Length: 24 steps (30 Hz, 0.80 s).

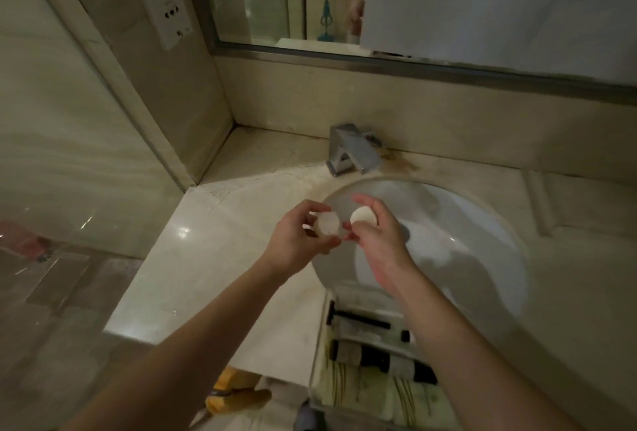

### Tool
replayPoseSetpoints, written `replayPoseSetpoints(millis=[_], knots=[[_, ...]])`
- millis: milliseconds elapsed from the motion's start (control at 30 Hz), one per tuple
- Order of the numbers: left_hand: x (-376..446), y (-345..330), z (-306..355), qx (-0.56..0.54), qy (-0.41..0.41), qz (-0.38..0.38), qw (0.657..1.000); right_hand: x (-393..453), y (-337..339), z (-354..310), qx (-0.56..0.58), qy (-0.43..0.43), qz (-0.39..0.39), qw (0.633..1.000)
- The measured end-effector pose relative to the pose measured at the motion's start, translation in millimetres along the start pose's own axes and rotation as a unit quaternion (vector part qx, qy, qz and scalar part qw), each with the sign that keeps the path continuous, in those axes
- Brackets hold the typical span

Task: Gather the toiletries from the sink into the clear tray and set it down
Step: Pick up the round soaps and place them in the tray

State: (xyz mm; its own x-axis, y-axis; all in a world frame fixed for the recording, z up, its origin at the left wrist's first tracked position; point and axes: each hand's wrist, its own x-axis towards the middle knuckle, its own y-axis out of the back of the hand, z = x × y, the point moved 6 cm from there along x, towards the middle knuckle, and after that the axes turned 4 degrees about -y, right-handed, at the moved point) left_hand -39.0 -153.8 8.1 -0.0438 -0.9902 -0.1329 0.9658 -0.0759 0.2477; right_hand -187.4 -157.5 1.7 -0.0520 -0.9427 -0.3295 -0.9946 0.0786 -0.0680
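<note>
You held two small white discs, likely soaps, over the sink's (482,223) 9 o'clock rim: your left hand (296,241) pinched one disc (327,223), your right hand (375,234) the other disc (362,216), probably to carry both together. The tray (322,334), already holding dark toiletries, waited at 6 o'clock beneath your right forearm.

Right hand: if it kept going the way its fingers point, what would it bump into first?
Probably the faucet. The right hand, holding a small round white soap, points up over the sink basin toward it; depth is hard to judge.
</note>
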Motion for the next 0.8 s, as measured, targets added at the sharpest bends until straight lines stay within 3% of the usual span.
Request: replayPoseSetpoints(millis=[100, 233, 433, 600, 800], knots=[[-16, -22, 14, -0.016, -0.02, -0.049, 0.998, -23, 25, 0, 0.026, -0.005, 0.034, 0.999], [-35, -47, 25, -0.04, -0.015, -0.081, 0.996, -50, 55, 0, -0.035, 0.008, 0.08, 0.996], [-60, -76, 34, -0.061, -0.006, -0.133, 0.989, -94, 79, 6, -0.055, -0.002, 0.055, 0.997], [-78, -83, 30, -0.044, 0.0, -0.161, 0.986, -114, 94, 25, -0.061, -0.067, 0.03, 0.995], [-99, -91, 17, -0.04, 0.019, -0.184, 0.982, -133, 107, 36, -0.175, 0.064, 0.067, 0.98]])
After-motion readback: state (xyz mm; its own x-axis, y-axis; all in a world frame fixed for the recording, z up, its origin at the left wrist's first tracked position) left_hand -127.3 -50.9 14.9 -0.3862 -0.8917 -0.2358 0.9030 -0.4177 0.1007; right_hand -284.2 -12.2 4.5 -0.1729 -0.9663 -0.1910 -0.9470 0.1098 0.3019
